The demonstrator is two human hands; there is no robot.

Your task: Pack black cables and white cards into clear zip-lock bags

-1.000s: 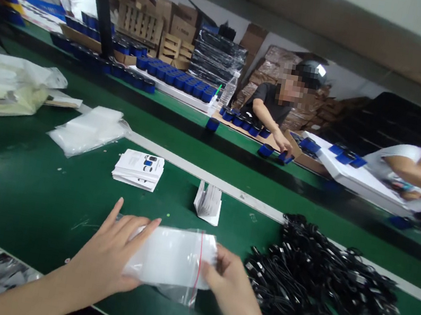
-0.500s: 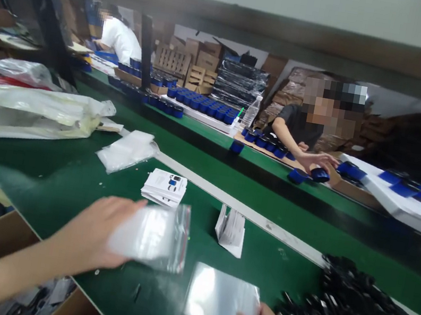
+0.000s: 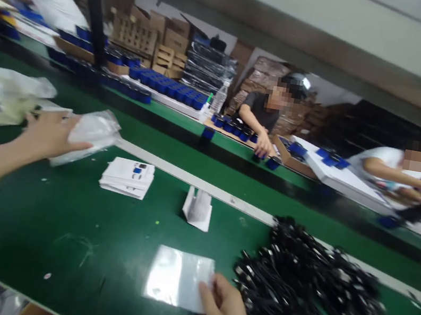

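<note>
1 clear bag [image 3: 173,277] pinched in R hand [image 3: 228,311] – long axis L-R, free end pointing L – L hand [image 3: 47,134] spread wide

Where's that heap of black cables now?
In the head view, the cable heap lies lower right on the green table, just right of the right hand holding a clear bag.

A single camera, worn on the head, looks forward and down from above and behind the left hand [image 3: 45,135] and right hand [image 3: 227,311]; both hands lie close to it, with the worktop [image 3: 119,244] filling the near part between and below them; the view leans, so the white strip [image 3: 175,175] beyond the hands slopes down rightward; farther off, past them, a person in a dark top [image 3: 263,113] shows beneath an overhead beam [image 3: 277,23].
</note>
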